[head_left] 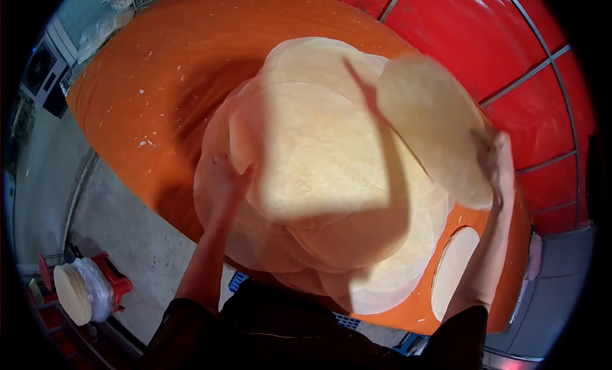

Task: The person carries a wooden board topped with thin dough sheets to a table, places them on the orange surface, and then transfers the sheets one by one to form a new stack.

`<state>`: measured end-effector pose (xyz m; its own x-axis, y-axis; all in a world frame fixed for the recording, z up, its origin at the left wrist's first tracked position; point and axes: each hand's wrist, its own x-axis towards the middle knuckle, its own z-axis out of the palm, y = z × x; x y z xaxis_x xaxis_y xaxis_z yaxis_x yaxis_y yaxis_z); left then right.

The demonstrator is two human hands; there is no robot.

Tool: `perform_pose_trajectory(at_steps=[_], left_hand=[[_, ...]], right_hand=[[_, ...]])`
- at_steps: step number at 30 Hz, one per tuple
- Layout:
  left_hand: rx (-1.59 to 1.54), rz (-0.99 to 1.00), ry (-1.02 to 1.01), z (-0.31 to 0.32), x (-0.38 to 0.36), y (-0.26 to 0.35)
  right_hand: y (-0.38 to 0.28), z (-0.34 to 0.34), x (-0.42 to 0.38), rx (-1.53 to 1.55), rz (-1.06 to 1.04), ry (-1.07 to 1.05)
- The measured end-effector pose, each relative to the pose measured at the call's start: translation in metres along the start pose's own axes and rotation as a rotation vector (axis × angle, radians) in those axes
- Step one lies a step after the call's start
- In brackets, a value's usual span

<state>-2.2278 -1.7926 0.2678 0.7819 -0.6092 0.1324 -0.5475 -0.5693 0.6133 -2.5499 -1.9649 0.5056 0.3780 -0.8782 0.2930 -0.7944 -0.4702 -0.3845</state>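
Note:
My right hand [500, 159] grips the edge of a round, pale flatbread [433, 128], which is tilted up and blurred over the right side of a wide pile. The pile of thin, overlapping flatbread sheets [319, 140] lies spread on an orange cloth [159, 70]. At the left side of the pile, my left hand [229, 179] rests on or just over the sheets, thumb and a finger apart, with its outline partly smeared. Beside my right forearm, a smaller stack of round flatbreads [454, 271] sits on the cloth.
A red stool [115, 277] on the floor at the lower left carries a plastic-wrapped stack of round flatbreads [73, 293]. Red panels with metal strips [510, 96] border the cloth's far right edge. A clear plastic bag [105, 32] lies at the upper left.

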Motion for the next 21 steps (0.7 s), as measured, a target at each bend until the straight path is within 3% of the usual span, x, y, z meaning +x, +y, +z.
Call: perform_pose_trajectory(at_steps=[1,3,5,6,7,8,9,10,11,13,15,18,20,21], left_hand=[[-0.035,-0.033,-0.198,-0.004,0.009,-0.007],[-0.102,-0.096,-0.598,-0.011,0.021,-0.013],[-0.502,-0.196,-0.646,-0.013,0.018,-0.014],[-0.701,-0.248,-0.661,-0.015,0.016,-0.015],[-0.828,-0.295,-0.684,-0.017,0.013,-0.015],[-0.957,-0.341,-0.700,-0.019,0.008,-0.010],[-1.086,-0.385,-0.712,-0.020,0.003,-0.003],[-1.213,-0.424,-0.721,-0.021,-0.001,0.005],[-1.338,-0.458,-0.730,-0.022,-0.002,0.011],[-1.485,-0.513,-0.735,-0.022,0.003,0.011],[-1.528,-0.560,-0.738,-0.018,0.012,0.011],[-1.425,-0.538,-0.726,-0.023,0.015,0.018],[-1.401,-0.510,-0.742,-0.021,0.017,0.023],[-1.418,-0.493,-0.752,-0.019,0.017,0.023]], right_hand=[[-0.029,-0.021,0.017,-0.401,-0.206,0.034],[-0.036,0.001,0.025,-0.268,-0.308,0.023],[-0.061,0.050,0.015,-0.437,-0.431,0.080],[-0.091,0.073,-0.001,-0.419,-0.274,-0.043],[-0.078,0.123,-0.007,-0.214,-0.224,-0.165],[-0.074,0.174,-0.016,-0.295,-0.321,-0.157],[-0.100,0.187,-0.028,-0.302,-0.273,-0.324],[-0.101,0.216,-0.037,-0.392,-0.404,-0.427],[-0.103,0.241,-0.053,-0.291,-0.437,-0.357],[-0.122,0.252,-0.083,-0.222,-0.514,-0.408],[-0.141,0.247,-0.099,-0.061,-0.370,-0.317],[-0.145,0.242,-0.107,0.070,-0.314,-0.185],[-0.145,0.240,-0.107,0.022,-0.436,0.008],[-0.139,0.242,-0.107,-0.005,-0.437,-0.001]])
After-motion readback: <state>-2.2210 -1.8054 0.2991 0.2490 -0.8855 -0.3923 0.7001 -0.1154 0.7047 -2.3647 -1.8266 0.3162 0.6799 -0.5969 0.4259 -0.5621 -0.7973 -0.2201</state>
